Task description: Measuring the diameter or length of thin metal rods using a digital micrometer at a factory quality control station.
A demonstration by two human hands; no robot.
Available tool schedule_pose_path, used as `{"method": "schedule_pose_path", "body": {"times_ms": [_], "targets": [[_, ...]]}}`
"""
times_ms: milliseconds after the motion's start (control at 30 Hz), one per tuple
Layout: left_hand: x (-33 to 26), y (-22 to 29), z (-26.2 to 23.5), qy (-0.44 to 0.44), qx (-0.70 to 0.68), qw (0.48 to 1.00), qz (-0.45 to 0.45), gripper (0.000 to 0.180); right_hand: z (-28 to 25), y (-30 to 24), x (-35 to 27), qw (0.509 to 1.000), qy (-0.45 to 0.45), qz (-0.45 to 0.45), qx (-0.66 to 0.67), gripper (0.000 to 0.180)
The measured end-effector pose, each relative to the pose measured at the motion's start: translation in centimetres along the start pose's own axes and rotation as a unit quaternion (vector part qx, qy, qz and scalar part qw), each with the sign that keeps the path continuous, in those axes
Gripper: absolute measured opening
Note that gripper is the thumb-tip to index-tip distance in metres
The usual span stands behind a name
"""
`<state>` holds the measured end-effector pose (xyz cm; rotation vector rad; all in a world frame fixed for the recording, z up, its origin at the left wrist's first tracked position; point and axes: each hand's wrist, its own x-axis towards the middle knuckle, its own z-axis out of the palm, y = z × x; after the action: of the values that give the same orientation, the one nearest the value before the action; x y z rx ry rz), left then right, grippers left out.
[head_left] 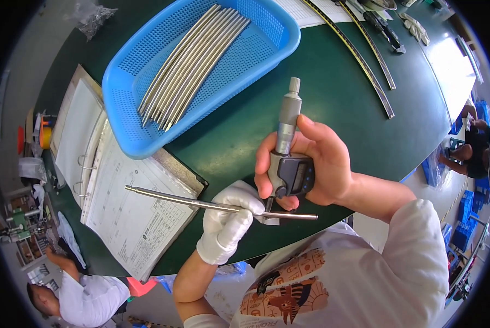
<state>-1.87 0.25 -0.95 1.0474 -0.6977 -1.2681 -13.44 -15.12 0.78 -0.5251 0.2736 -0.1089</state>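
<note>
My left hand (226, 221), in a white glove, is closed around a thin metal rod (179, 200) that lies slantwise over the table's near edge. My bare right hand (326, 164) grips a digital micrometer (291, 172) with a grey thimble pointing away from me and a small dark display. The micrometer's frame end sits at the rod, just right of my gloved fingers; whether its jaws touch the rod is hard to tell. Beyond my hands, a blue perforated basket (272, 63) holds several similar metal rods (193, 65).
An open ring binder (130, 213) with printed sheets lies left on the green table (343, 82). Two long dark strips (360, 60), a black tool (384, 31) and a white glove (415, 28) lie at the far right. Another person (86, 298) is at the lower left.
</note>
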Motion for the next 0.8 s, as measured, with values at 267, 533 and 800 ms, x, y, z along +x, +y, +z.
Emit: {"method": "schedule_pose_path", "body": {"times_ms": [267, 533, 800], "targets": [[0.11, 0.08, 0.01, 0.001, 0.018, 0.999, 0.028, 0.016, 0.02, 0.15, 0.01, 1.000, 0.005, 0.003, 0.009, 0.069], [-0.03, 0.20, 0.15, 0.006, 0.010, 1.000, 0.003, 0.015, 0.33, 0.00, -0.04, 1.000, 0.020, -0.011, -0.014, 0.067], [-0.10, -0.21, 0.20, 0.033, 0.060, 0.997, 0.027, 0.010, 0.09, 0.15, 0.23, 0.999, 0.022, -0.004, -0.044, 0.070]]}}
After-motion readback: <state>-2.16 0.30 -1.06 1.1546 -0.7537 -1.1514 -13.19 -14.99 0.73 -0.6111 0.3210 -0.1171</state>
